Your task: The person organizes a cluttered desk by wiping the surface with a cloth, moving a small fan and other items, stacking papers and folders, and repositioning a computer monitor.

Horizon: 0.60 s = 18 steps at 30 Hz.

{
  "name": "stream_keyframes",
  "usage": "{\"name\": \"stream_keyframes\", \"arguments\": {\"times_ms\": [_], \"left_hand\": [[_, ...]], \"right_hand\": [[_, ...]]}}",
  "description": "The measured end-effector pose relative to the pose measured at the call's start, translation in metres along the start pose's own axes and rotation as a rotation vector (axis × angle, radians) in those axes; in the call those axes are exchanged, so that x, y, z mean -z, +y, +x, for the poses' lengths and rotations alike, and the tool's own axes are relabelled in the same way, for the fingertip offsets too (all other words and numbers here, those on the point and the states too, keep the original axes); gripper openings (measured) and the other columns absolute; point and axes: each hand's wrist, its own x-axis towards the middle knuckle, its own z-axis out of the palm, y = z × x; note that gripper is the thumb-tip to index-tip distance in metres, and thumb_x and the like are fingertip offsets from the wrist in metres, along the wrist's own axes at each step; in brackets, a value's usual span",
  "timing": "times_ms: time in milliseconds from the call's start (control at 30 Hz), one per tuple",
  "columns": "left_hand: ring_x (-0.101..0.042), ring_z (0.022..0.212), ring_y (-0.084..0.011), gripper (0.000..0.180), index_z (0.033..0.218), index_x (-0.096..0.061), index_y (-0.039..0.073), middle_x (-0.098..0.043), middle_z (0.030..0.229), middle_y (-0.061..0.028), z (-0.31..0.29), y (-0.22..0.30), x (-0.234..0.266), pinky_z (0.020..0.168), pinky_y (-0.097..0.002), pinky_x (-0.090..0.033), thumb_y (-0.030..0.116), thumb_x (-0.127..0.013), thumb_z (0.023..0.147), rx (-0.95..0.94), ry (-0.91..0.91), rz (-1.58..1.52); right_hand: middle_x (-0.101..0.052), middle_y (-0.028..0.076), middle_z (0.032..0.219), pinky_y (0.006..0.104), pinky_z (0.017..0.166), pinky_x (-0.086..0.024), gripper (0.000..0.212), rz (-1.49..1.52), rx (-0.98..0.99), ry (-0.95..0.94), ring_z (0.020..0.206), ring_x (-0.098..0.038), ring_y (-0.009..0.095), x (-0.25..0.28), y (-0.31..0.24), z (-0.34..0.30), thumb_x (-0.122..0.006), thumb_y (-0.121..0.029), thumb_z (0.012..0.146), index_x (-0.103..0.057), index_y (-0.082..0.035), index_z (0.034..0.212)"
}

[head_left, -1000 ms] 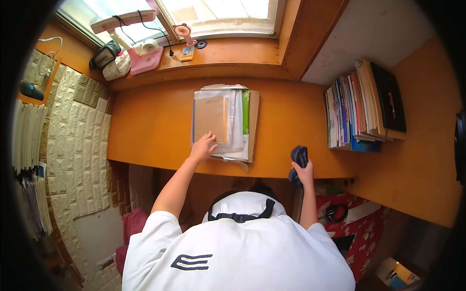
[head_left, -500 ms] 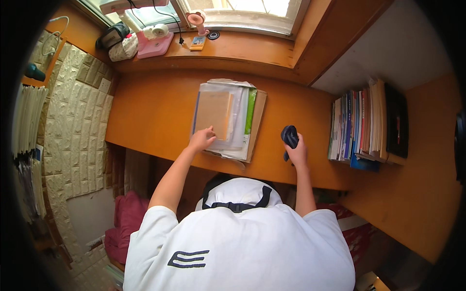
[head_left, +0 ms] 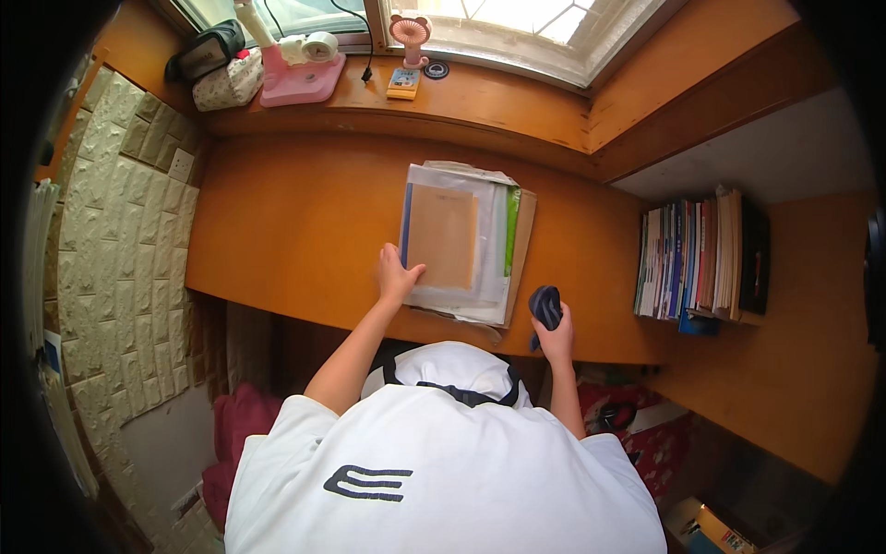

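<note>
A pile of papers and folders lies on the wooden desk (head_left: 295,222), with a clear plastic folder with a blue spine (head_left: 443,181) on top. Over that folder rests a brown notebook (head_left: 443,235). My left hand (head_left: 397,279) is at the folder's left edge, its thumb over the top near the notebook and its fingers along the blue spine; the fingertips' undersides are hidden. To the right of the pile, my right hand (head_left: 556,334) is closed round a bunched dark blue striped cloth (head_left: 545,307), just above or on the desk near its front edge.
Upright books (head_left: 688,258) stand at the right. On the window ledge are a pink lamp base (head_left: 305,83), a small pink fan (head_left: 412,37), a small yellow box (head_left: 403,83) and a patterned pouch (head_left: 228,81). A brick-patterned wall (head_left: 120,249) bounds the left.
My left hand has moved off the notebook to the folder's left edge. My right hand still grips the cloth, now nearer the desk's front edge. The whole view has shifted slightly.
</note>
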Motion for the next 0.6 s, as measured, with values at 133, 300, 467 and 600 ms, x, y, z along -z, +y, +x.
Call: {"name": "stream_keyframes", "arguments": {"times_ms": [133,300,467,600], "left_hand": [[-0.061,0.089,-0.0211,0.052,0.112,-0.048,-0.001,-0.060,0.100,-0.0125,-0.002,0.013,0.014,0.077,-0.0321,-0.050,0.008,-0.077,0.070,-0.033,-0.446,-0.630],[-0.060,0.091,-0.0160,0.052,0.118,-0.049,-0.001,-0.060,0.106,-0.0104,-0.005,0.026,0.005,0.079,-0.0277,-0.049,0.005,-0.074,0.074,0.033,-0.693,-0.558],[-0.060,0.086,-0.0141,0.036,0.106,-0.060,0.001,-0.063,0.094,-0.0043,0.004,-0.028,-0.052,0.077,-0.0274,-0.048,0.006,-0.075,0.074,0.103,-0.781,-0.613],[-0.060,0.086,-0.0135,0.033,0.104,-0.063,0.002,-0.065,0.090,-0.0031,0.003,-0.030,-0.060,0.079,-0.0275,-0.048,0.008,-0.076,0.074,0.162,-0.774,-0.608]], "right_hand": [[-0.063,0.017,0.107,0.0379,0.085,-0.047,0.058,0.143,0.019,0.057,0.099,-0.062,0.029,-0.006,-0.052,-0.001,-0.076,-0.019,0.072,-0.048,-0.002,0.121],[-0.049,0.016,0.118,0.0355,0.084,-0.047,0.070,-0.003,0.338,0.076,0.101,-0.058,0.029,-0.036,-0.110,-0.009,-0.075,-0.026,0.076,-0.040,-0.009,0.134],[-0.052,0.011,0.102,0.0349,0.065,-0.052,0.053,-0.418,0.725,-0.203,0.079,-0.062,0.027,-0.099,-0.094,-0.015,-0.069,-0.015,0.075,-0.056,-0.022,0.126],[-0.054,0.007,0.086,0.0344,0.056,-0.049,0.040,-0.492,0.811,-0.041,0.069,-0.061,0.024,-0.107,-0.068,0.054,-0.056,-0.010,0.081,-0.061,-0.022,0.118]]}}
